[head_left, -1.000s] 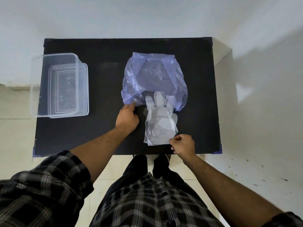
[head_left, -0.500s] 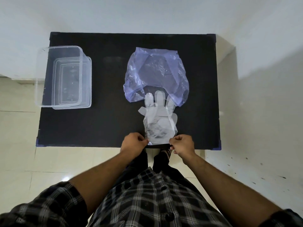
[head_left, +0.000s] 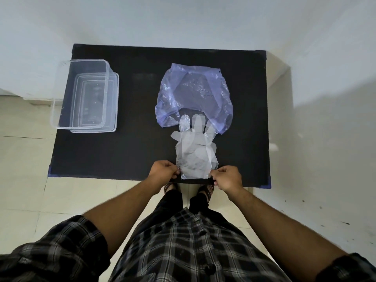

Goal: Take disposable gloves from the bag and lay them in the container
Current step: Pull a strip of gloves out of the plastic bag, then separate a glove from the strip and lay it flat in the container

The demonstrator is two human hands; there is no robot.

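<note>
Pinched clear gloves at cuff corners, left hand and right hand, near front edge of black table. Glove fingertips tucked just inside mouth of purple bag. Possibly two gloves stacked. Clear container well apart, far left.

Bare black bench lay open between container and bag, wide enough for a hand to pass. Container mouth was open on top, unblocked. Right of the bag a narrow bare strip ran to the bench edge. Gloves covered bench just near-side of the bag.
</note>
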